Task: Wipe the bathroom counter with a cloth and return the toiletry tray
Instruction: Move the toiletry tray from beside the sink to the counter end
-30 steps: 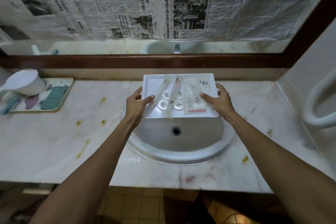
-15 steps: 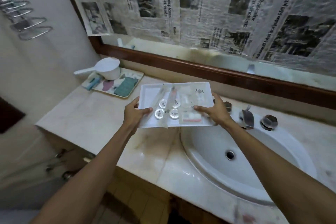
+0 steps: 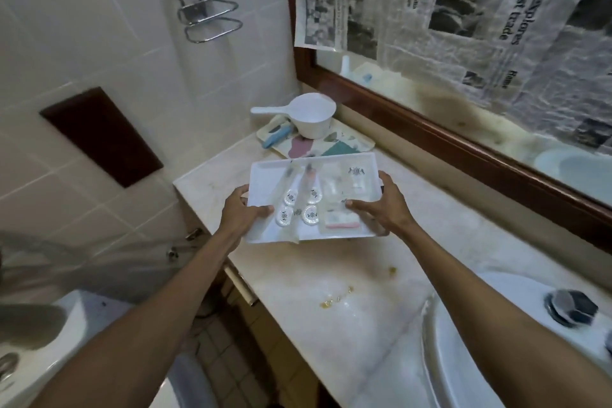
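The tray (image 3: 265,172) has been carried from over the sink (image 3: 470,351) to the left end of the counter (image 3: 347,262). It is held above the surface, with the left hand (image 3: 243,214) and right hand (image 3: 385,205) gripping its side edges. Yellowish spots (image 3: 331,302) suggest the counter has yet to be wiped.

One head-worn camera looked forward and down, at close range, onto the counter (image 3: 331,278), facing its far end by the tiled wall (image 3: 99,43); the tray (image 3: 265,175) sat near, mid-frame.

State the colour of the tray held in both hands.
The toiletry tray is plain white; the head view, the only one, shows it.
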Action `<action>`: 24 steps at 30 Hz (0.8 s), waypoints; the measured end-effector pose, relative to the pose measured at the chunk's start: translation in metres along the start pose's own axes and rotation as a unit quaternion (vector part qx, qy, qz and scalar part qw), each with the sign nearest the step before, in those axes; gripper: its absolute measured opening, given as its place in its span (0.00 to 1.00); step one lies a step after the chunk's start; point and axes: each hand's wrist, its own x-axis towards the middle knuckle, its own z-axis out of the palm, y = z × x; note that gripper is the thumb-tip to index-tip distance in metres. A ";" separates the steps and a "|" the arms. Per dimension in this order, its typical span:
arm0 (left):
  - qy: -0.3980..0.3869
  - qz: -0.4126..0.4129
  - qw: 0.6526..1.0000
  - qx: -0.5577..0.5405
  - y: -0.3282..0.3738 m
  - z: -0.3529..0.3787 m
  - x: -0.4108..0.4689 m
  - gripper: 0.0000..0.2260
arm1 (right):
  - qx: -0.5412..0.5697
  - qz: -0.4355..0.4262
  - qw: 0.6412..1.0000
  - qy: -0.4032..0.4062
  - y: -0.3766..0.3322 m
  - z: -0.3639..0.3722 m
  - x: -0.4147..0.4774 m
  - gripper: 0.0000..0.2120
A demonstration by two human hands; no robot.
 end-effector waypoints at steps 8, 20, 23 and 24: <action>0.079 -0.084 0.993 0.009 -0.055 -0.080 0.047 0.35 | -0.035 -0.010 0.994 -0.100 -0.032 0.101 0.061 0.33; 0.083 -0.085 0.989 0.089 -0.087 -0.159 0.125 0.28 | -0.099 0.062 0.980 -0.161 -0.029 0.235 0.146 0.53; 0.088 -0.095 0.988 0.084 -0.095 -0.163 0.139 0.30 | -0.113 0.069 0.980 -0.149 -0.051 0.246 0.146 0.54; 0.090 -0.097 0.988 0.078 -0.098 -0.164 0.142 0.30 | -0.118 0.069 0.980 -0.145 -0.055 0.249 0.147 0.51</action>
